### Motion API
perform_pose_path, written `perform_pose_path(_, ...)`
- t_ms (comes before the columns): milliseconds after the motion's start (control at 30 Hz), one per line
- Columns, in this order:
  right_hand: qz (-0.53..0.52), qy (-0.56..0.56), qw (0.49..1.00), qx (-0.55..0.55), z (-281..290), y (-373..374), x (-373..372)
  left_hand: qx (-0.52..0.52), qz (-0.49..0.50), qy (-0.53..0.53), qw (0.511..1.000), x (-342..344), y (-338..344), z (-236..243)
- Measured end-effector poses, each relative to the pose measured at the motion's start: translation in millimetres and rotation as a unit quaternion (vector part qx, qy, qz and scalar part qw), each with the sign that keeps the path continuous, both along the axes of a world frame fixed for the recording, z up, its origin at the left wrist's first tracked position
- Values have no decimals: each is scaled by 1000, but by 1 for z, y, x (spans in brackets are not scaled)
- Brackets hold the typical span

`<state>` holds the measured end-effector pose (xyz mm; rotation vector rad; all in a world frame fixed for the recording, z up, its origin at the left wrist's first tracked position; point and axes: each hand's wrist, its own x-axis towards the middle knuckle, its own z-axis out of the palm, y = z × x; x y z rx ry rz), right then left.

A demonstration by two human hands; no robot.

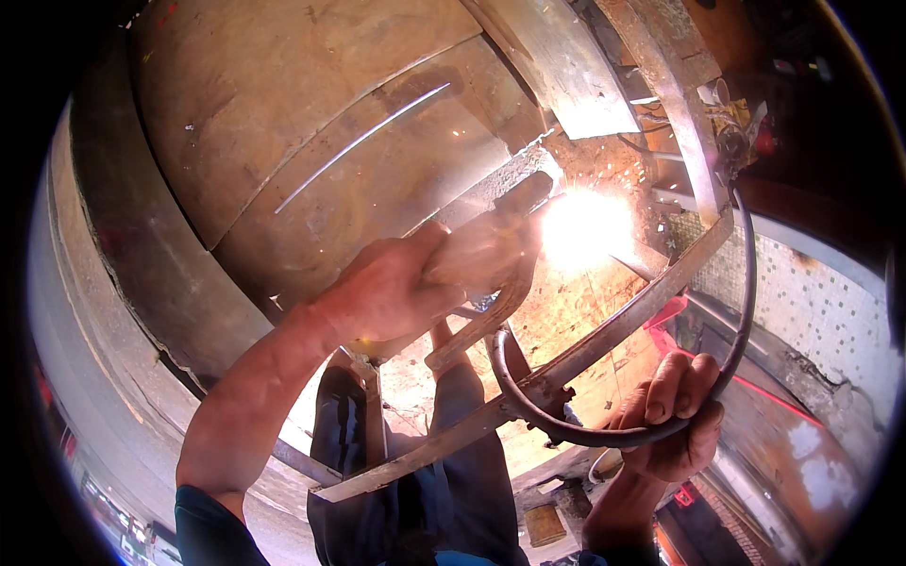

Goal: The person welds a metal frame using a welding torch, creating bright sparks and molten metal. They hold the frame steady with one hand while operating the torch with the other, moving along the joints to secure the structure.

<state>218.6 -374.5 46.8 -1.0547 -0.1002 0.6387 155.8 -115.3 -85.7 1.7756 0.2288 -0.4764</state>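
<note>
- The left hand (382,288) is closed around a brown, blurred tool (481,250) near the middle of the scene; the tool's far right end lies right beside a white-hot glare (587,228) throwing sparks.
- The right hand (675,401), near and to the right, has its fingers wrapped around a dark cable (604,438), which bends in a wide loop.
- A flat metal bar (623,321) slants from the near left toward the far right, and the cable passes over it.
- On the far left, a thin bright rod (363,148) lies loose on a brown sheet (311,71), well apart from both hands.
- As for progress, the hot work appears to be under way: with the glare burning, that spot seems unfinished.
- What is already done there cannot be told, since the glare hides the metal beneath.
- A rough grey strip (479,195) leads toward the glare; whether it is finished or left to do is unclear.
</note>
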Motion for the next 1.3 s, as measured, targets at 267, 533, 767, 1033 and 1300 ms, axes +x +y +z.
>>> perform_pose_path(267, -20, 31, 999, 33, -3, -6, -3, -12, -3, 20, 1000, 4, -2, 2)
perform_pose_path(533, 26, 28, 998, 43, -1, -6, 2, -40, 31, 10, 999, 5, 5, 4)
perform_pose_path(767, -37, 64, 993, 91, 0, -3, -3, -30, 1, -6, 1000, 11, 4, 6)
perform_pose_path(1033, -51, 61, 992, 97, -1, 1, -7, 14, -21, 12, 1000, 13, 6, 6)
perform_pose_path(1300, -35, 56, 993, 98, 3, 1, -4, 58, -38, -18, 997, 11, 6, 5)
